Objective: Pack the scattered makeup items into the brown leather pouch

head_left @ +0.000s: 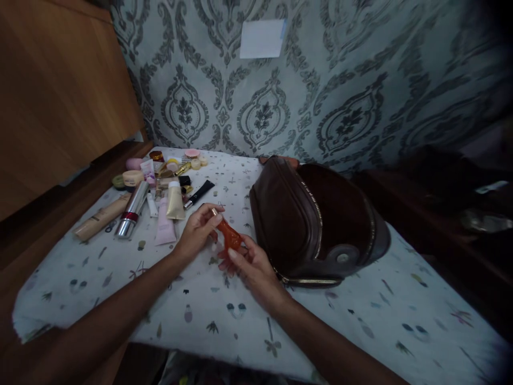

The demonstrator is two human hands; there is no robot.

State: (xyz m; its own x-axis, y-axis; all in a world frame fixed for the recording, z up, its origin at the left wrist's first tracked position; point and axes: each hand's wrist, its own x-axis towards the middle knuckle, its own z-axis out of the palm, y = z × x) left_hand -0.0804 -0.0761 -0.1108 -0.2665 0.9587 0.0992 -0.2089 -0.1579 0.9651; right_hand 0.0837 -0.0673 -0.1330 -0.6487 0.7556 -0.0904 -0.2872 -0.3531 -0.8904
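Observation:
Both hands hold a small, curvy orange bottle (pixel 230 234) with a shiny silvery cap, tilted above the cloth; it looks like a perfume bottle. Thumb and fingers of my left hand (pixel 199 229) are closed at its cap end. My right hand (pixel 253 263) grips the wider base between thumb and fingers. Just right of my right hand rests a dark brown leather bag (pixel 286 214) with gold zips. Left of my left hand lie a pale pink tube (pixel 165 223), a cream tube with a white cap (pixel 175 200) and a black tube (pixel 200 193).
More cosmetics spread over the table's back left: a silver bottle with a red band (pixel 131 214), a beige bottle (pixel 102 218), several jars and a pink compact (pixel 192 153). A printed white cloth (pixel 200 331) covers the table. Wooden furniture (pixel 68 96) borders the left; a patterned wall stands behind.

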